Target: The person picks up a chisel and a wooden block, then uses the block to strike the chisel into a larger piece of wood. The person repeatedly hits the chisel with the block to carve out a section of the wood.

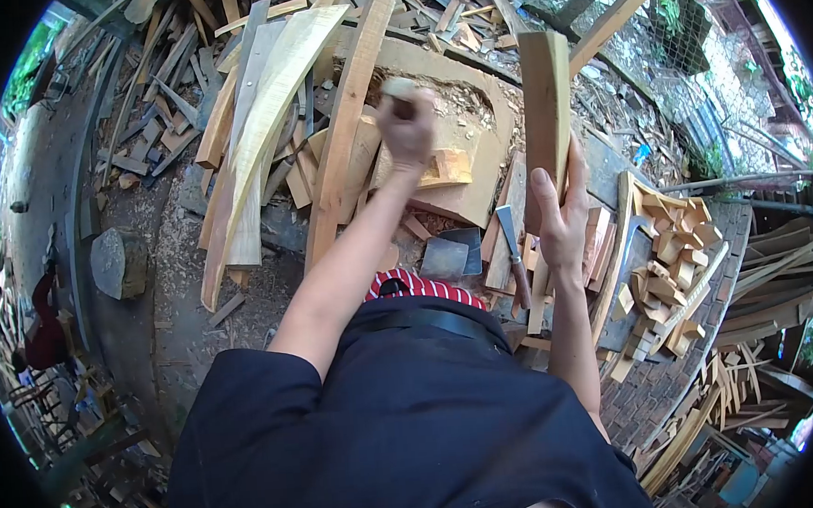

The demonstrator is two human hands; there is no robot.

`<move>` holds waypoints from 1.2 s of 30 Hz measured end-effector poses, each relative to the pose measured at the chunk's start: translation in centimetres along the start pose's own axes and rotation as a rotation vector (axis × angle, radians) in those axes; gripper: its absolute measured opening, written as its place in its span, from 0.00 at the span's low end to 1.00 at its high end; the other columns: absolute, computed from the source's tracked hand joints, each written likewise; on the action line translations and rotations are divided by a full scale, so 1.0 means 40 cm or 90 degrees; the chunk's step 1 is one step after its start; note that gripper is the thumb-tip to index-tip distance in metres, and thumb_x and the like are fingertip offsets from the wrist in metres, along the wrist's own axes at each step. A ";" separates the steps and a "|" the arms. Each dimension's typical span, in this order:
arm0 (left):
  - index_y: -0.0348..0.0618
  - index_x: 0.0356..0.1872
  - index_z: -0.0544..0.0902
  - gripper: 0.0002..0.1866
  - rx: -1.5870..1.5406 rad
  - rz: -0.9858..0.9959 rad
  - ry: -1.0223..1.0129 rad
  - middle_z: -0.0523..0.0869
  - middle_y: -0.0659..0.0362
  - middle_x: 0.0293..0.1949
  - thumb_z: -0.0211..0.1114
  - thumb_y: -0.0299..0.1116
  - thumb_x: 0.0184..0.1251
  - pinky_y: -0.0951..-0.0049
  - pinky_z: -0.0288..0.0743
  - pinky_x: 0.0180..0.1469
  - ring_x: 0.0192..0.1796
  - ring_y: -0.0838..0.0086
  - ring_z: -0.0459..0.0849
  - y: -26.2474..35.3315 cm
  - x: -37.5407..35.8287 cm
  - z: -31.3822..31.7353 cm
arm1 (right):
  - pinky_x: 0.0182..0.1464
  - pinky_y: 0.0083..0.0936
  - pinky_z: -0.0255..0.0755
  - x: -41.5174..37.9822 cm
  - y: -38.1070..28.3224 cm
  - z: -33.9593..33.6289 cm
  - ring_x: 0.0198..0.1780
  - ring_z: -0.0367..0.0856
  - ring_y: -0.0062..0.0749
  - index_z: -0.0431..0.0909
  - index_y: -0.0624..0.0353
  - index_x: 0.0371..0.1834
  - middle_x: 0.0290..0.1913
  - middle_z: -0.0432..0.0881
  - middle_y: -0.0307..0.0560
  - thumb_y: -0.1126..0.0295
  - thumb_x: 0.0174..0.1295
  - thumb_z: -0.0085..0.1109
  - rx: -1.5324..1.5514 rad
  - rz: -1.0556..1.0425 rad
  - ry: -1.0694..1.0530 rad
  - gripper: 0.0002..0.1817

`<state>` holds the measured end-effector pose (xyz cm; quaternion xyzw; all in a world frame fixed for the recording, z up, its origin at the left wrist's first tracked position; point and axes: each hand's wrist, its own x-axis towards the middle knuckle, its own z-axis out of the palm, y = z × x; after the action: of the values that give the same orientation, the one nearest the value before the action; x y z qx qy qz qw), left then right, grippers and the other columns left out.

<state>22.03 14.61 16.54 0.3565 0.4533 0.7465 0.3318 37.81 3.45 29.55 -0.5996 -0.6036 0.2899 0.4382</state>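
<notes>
My left hand (407, 133) is blurred, its fingers closed round a small object (398, 90) with a pale rounded end that I cannot make out. Below it, a short yellowish wood piece (448, 168) lies on a thick wooden block (482, 189) with a rough, chipped hollow. My right hand (565, 221) grips a long, slightly curved wooden piece (546, 96) that stands upright in the view, thumb on its near face and fingers at its right edge. A chisel-like tool (517, 261) with a wooden handle lies left of my right wrist.
Long planks (351, 108) lean at the left of the block. Scrap wood covers the ground beyond. Cut wood blocks (672, 261) are heaped at the right, near a wooden frame (612, 260). A stump (120, 262) stands at the left. A person (43, 323) is at the far left.
</notes>
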 end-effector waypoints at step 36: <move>0.42 0.31 0.79 0.10 0.105 0.097 -0.232 0.78 0.59 0.18 0.72 0.27 0.48 0.72 0.72 0.25 0.20 0.75 0.80 0.050 -0.118 0.024 | 0.51 0.37 0.78 -0.005 -0.069 0.028 0.49 0.85 0.53 0.57 0.55 0.75 0.50 0.82 0.67 0.61 0.62 0.63 -0.208 0.035 -0.131 0.39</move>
<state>24.97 10.41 17.60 0.5451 0.4170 0.6529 0.3205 35.52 3.15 31.44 -0.6461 -0.6679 0.2596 0.2628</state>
